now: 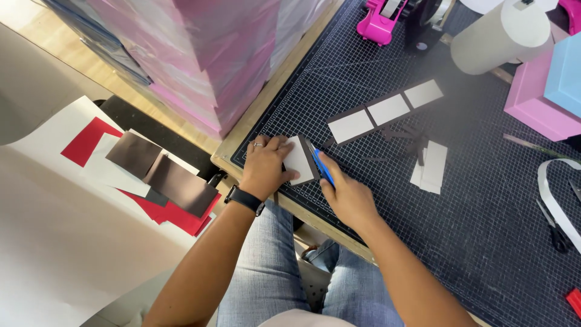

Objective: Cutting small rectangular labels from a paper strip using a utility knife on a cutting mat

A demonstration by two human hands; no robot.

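left hand [264,166] flat on white card [299,160] — right hand [346,195] grip clamped on blue knife [321,165].

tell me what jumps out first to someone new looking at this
At the near edge of the dark gridded cutting mat, the left hand presses flat on a small white card rectangle while the right hand runs a blue-handled craft knife along its side. A tall stack of pink wrapped boxes looms at upper left.

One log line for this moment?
left hand: pressing white card | right hand: holding blue cutter at card edge | surface: gridded cutting mat
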